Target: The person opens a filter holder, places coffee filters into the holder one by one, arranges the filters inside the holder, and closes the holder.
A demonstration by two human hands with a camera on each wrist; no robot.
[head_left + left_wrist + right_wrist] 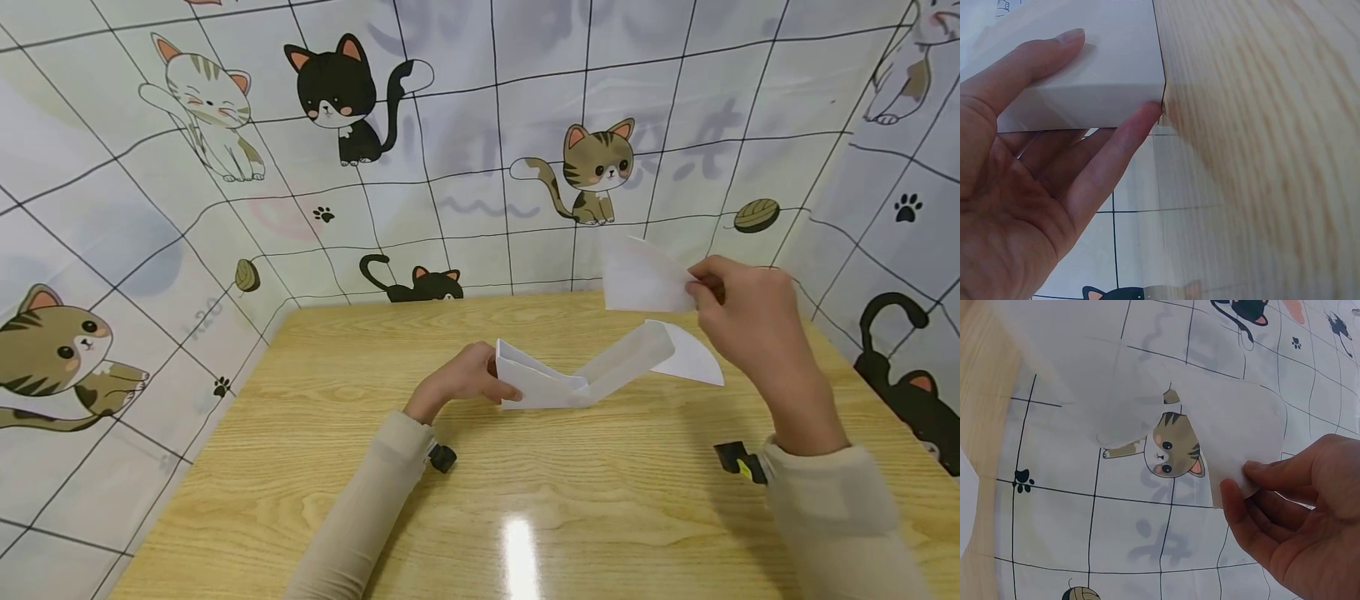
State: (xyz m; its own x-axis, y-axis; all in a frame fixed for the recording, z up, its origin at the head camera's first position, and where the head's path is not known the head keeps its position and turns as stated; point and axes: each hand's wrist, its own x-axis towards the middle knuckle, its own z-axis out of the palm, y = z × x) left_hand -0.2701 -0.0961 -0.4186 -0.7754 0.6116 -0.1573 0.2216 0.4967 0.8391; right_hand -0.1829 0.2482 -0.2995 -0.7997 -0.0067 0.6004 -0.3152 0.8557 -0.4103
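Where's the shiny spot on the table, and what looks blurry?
Head view: a white glare streak on the wooden table, near the bottom edge, plus a soft shadow beside the right sleeve; right wrist view: the big white piece at upper left looks blurry; left wrist view: faint reflections on the table.

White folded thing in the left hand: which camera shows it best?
The head view, because it shows the white folded thing end to end, gripped by the left hand. The left wrist view shows only the gripped end, close up; the right wrist view has blurred white shapes, perhaps parts of it.
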